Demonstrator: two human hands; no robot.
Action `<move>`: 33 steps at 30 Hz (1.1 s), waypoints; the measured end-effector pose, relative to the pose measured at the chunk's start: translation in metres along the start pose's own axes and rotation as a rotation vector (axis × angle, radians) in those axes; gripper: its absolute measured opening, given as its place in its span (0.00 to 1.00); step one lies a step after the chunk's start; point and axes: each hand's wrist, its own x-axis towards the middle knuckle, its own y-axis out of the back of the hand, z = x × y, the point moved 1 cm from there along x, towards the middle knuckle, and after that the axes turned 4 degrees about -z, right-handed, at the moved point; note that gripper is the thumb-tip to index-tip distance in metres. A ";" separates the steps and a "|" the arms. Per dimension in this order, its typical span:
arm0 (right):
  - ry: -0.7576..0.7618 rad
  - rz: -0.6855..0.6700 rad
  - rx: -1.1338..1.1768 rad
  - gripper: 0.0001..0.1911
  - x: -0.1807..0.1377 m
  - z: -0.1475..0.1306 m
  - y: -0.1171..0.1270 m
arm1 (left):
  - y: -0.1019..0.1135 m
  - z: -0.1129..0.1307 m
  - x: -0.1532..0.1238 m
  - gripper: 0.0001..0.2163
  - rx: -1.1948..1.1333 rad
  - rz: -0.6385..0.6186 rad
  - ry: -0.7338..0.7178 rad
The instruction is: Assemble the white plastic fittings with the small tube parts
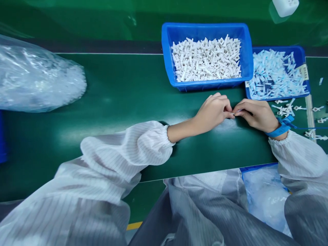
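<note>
My left hand (pixel 214 111) and my right hand (pixel 255 114) meet fingertip to fingertip over the green belt (pixel 123 92), just in front of two blue bins. Both hands are closed in a pinch on a small white plastic part (pixel 233 113) held between them; most of it is hidden by the fingers. A blue wrist strap (pixel 282 127) wraps my right wrist. Both arms wear white striped sleeves.
A blue bin (pixel 166 51) holds several white plastic pieces; a second blue bin (pixel 303 58) to its right holds pale blue-white pieces. Loose parts (pixel 287 109) lie right of my hands. A clear plastic bag (pixel 38 82) lies at left, another bag (pixel 263 194) in a bin at my lap.
</note>
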 end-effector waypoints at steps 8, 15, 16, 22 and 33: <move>0.040 0.032 -0.122 0.15 -0.003 -0.011 -0.003 | 0.003 0.007 -0.001 0.12 0.002 -0.019 0.067; 0.088 0.009 -0.313 0.19 -0.004 -0.024 -0.005 | 0.003 0.006 -0.003 0.13 0.033 0.000 0.024; 0.082 0.004 -0.343 0.19 -0.005 -0.026 -0.006 | 0.002 0.005 -0.003 0.13 0.041 0.006 0.017; 0.053 -0.010 -0.553 0.19 -0.004 -0.043 -0.011 | 0.001 0.001 -0.006 0.10 0.115 0.016 -0.023; 0.003 0.032 -0.533 0.15 0.004 -0.049 -0.016 | 0.002 -0.005 -0.004 0.13 0.152 0.035 -0.104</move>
